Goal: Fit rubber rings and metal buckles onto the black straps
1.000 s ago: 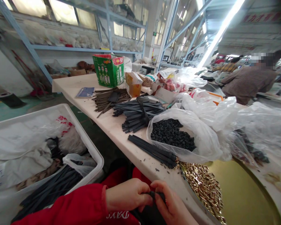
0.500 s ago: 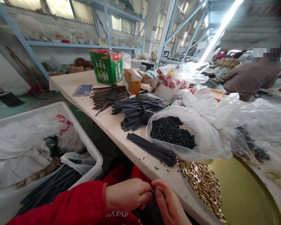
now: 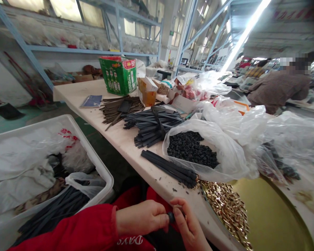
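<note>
My left hand (image 3: pixel 148 217), in a red sleeve, is closed with thumb and fingers pinching one side of a small dark strip piece (image 3: pixel 171 217). From the bottom edge comes my right hand (image 3: pixel 186 221), its fingers pinched on the other side of that piece. The piece looks like a rolled or looped black strip; most of it is hidden by fingers. Both hands are over my lap, just off the table's near edge. Close by lies a bundle of black strips (image 3: pixel 167 168). Gold metal buckles (image 3: pixel 225 205) are heaped on a gold tray (image 3: pixel 274 212).
A clear plastic bag (image 3: pixel 231 157) holds many small black loops (image 3: pixel 191 148). More strips (image 3: pixel 151 125) and a green carton (image 3: pixel 117 75) stand farther along the table (image 3: pixel 75 89). Left is a white bin (image 3: pixel 108 177) with bags and strips. A person (image 3: pixel 279 89) sits at back right.
My hands have parted slightly and more of the dark strip piece shows between them. The camera view has shifted a little; the table items stay put.
</note>
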### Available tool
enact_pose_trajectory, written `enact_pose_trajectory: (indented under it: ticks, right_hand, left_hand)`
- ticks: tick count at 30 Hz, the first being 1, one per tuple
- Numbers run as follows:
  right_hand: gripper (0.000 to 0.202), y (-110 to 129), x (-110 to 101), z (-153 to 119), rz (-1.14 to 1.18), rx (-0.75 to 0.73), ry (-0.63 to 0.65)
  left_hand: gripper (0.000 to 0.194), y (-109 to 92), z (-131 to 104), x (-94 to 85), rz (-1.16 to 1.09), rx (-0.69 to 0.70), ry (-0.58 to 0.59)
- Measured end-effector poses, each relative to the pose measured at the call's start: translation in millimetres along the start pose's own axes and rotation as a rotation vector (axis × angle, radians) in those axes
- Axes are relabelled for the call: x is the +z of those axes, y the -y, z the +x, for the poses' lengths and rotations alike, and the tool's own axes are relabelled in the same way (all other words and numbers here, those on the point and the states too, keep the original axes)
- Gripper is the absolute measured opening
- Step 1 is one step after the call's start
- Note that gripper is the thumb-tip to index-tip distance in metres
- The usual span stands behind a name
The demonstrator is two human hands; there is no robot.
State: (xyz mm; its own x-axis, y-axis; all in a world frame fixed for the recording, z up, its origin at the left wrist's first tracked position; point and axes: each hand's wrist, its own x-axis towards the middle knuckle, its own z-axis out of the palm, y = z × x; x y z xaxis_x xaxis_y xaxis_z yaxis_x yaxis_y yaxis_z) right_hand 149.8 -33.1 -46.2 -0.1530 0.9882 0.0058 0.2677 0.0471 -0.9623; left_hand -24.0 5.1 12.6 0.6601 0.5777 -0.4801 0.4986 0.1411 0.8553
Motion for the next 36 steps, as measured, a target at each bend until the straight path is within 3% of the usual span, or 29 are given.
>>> enact_pose_trajectory:
  ticks: [4, 9, 15, 20, 24, 32, 36]
  right_hand:
    - [0.030, 0, 2, 2, -0.092, -0.079, 0.014]
    - [0.029, -4, 6, -2, -0.223, -0.242, 0.088]
    - [0.028, -9, 11, -9, -0.334, -0.234, -0.042]
    - [0.033, -9, 13, -8, -0.364, -0.274, -0.086]
    - [0.031, -7, 11, -10, -0.342, -0.266, -0.098]
    - [0.032, -2, 2, -1, -0.295, -0.302, -0.077]
    - [0.031, -9, 9, -1, -0.303, -0.255, -0.143]
  left_hand:
    - [0.024, -2, -5, -5.3, -0.002, 0.004, 0.069]
    - [0.024, -1, -9, 1.4, 0.090, 0.052, -0.008]
    - [0.029, -3, -13, 4.7, 0.148, 0.051, 0.019]
    - [0.030, -1, -13, 5.4, 0.402, 0.166, -0.082]
    - [0.027, -1, -7, 11.5, 0.584, 0.256, -0.068]
    - [0.028, -13, -2, 5.9, 0.544, 0.195, -0.111]
    - [0.027, -19, 4, 5.6, 0.572, 0.187, -0.042]
